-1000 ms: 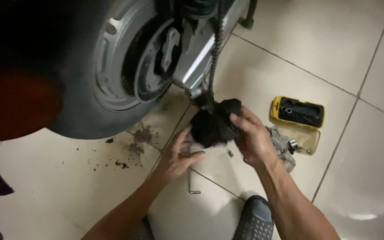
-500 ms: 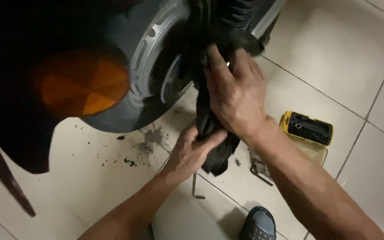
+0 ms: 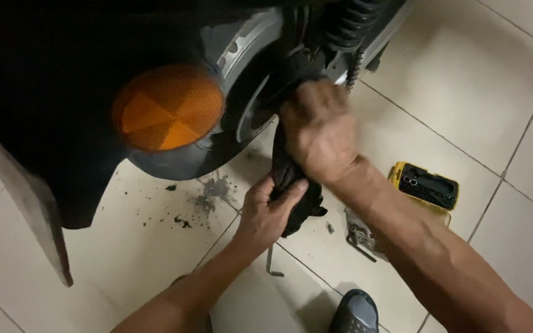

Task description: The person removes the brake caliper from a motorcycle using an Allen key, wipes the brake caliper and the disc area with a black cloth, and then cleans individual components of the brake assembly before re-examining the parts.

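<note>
A black rag (image 3: 292, 185) stretches from beside the scooter's rear wheel (image 3: 242, 117) down toward the floor. My right hand (image 3: 319, 132) is closed around its upper part, pressed against the dark parts beside the wheel hub. My left hand (image 3: 269, 213) grips the rag's lower end just above the tiles. The top of the rag is hidden behind my right hand. A round orange reflector (image 3: 166, 108) sits on the black mudguard at the left.
A yellow and black tool case (image 3: 425, 185) lies open on the tiles at the right, metal tools (image 3: 359, 237) beside it. An L-shaped hex key (image 3: 271, 265) lies below my left hand. Dirt specks (image 3: 202, 203) dot the floor. A shoe tip (image 3: 356, 311) shows at the bottom.
The view has shifted closer to the mudguard and reflector. My right hand has carried the rag's upper end up to the wheel hub, while my left hand stays on its lower end.
</note>
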